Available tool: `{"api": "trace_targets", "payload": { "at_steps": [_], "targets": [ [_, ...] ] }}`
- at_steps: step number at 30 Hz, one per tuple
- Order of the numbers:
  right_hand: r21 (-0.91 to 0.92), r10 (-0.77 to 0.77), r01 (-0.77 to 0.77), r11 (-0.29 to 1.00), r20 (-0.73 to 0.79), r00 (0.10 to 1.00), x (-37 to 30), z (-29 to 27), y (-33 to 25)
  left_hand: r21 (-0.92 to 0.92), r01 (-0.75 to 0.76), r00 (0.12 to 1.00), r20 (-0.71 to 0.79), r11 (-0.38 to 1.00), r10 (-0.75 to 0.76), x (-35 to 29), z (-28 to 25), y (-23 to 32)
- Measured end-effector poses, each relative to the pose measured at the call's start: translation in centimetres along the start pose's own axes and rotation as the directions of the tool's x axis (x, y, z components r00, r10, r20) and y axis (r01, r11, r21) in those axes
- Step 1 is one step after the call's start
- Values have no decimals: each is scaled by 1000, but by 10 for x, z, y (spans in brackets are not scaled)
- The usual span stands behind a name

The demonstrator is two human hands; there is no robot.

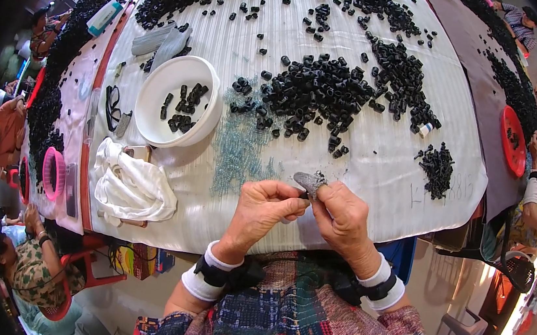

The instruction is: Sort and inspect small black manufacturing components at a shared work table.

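Note:
Near the table's front edge my two hands meet. My left hand is closed, pinching a small black piece between thumb and fingertips. Against it my right hand is closed too; what lies between its thumb and fingers is mostly hidden. A worn grey fabric-like cover sits at the right fingertips, with black crumbs around it. Beyond my hands lies a pile of short black tube-like parts. A small heap of thin black bits lies to the right.
Left of the pile stands a white bowl holding several black parts. Nearby are a bunched white cloth, black glasses and grey cloth pieces. Clear bluish beads spread mid-table. Other people sit at both sides; a red basket is at right.

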State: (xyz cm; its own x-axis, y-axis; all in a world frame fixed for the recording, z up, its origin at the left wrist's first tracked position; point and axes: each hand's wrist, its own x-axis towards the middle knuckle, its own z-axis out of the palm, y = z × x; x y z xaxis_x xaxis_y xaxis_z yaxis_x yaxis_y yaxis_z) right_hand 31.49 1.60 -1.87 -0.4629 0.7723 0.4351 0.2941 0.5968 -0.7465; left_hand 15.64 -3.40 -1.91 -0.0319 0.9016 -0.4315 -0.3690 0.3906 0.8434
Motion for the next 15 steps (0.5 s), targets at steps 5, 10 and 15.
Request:
{"api": "trace_targets", "payload": {
  "at_steps": [5, 10, 15],
  "targets": [
    [-41, -44, 45, 998, 20, 999, -3, 4, 4, -2, 57, 998, -38, 998, -57, -1, 2, 1],
    [-73, -73, 73, 995, 13, 997, -2, 5, 5, 12, 97, 994, -43, 995, -96, 1, 2, 3],
    [-65, -52, 55, 996, 49, 997, -2, 4, 5, -29, 121, 991, -63, 992, -122, 3, 4, 4]
  ]
}}
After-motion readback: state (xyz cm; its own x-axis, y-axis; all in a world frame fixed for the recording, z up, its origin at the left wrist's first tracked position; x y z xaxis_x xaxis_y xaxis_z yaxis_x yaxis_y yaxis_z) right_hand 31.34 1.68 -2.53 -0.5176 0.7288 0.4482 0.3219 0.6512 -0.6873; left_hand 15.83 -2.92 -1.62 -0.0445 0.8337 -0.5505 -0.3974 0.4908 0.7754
